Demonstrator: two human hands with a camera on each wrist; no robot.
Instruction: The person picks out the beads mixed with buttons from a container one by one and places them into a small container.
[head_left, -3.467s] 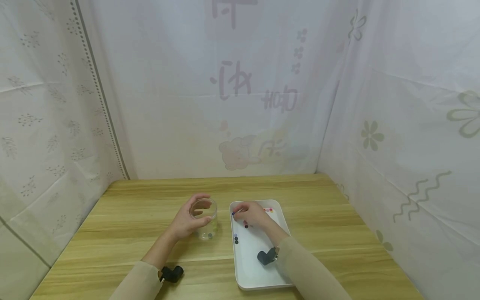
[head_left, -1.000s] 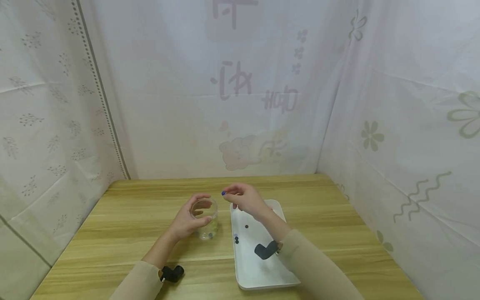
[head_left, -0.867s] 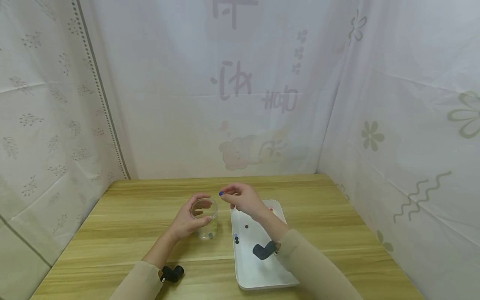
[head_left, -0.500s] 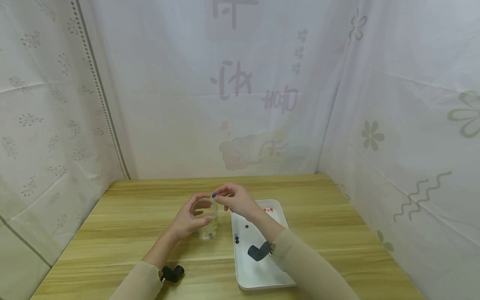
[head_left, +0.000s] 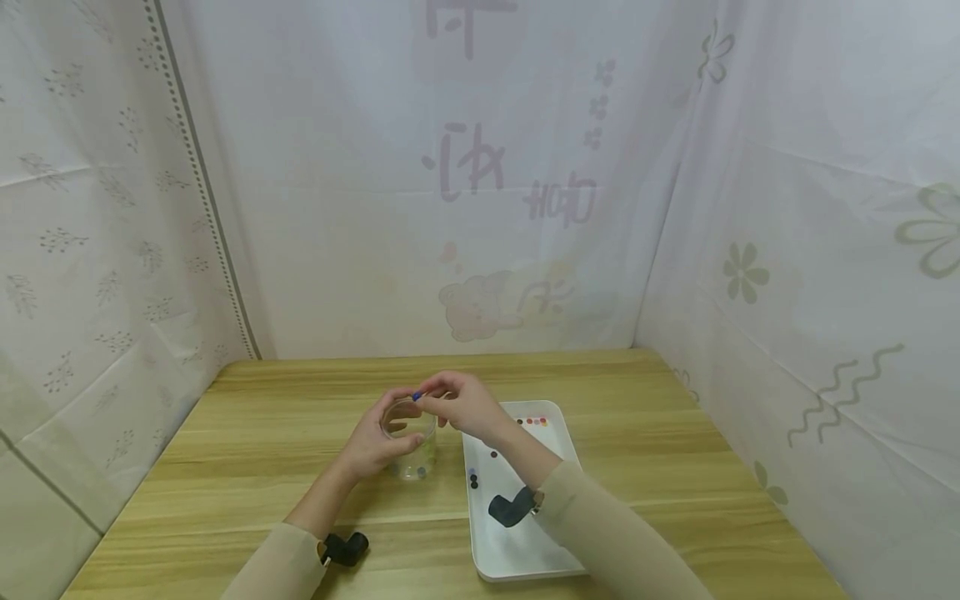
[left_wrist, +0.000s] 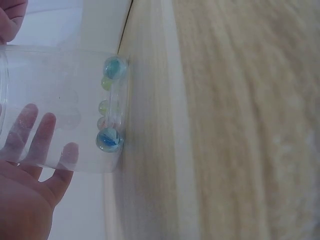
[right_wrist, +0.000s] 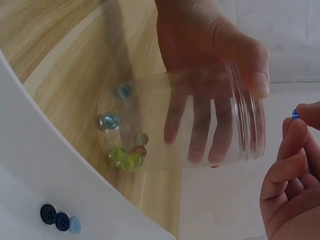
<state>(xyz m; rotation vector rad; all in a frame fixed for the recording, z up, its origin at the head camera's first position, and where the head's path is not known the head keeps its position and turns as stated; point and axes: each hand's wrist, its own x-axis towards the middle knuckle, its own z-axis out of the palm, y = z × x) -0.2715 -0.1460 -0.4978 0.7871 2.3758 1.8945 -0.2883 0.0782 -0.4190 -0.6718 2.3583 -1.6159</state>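
Observation:
My left hand grips a clear plastic jar that stands upright on the table, its threaded mouth uncovered. Several glass marbles lie at the jar's bottom, among them a large blue-swirled marble, small yellow-green marbles and a reddish marble. My right hand pinches a small blue marble between thumb and fingertips, just above the far right part of the jar's rim. In the left wrist view only a bit of the right hand shows, at the upper left corner.
Right of the jar lies a white tray, partly under my right forearm. Near its left edge a black button, a dark blue button and a light blue button sit in a row. Several small red, pink and yellow pieces lie at its far end.
My right hand has lifted the blue marble from the tray's far left area and carried it left to above the jar's rim. The left hand and jar have stayed in place.

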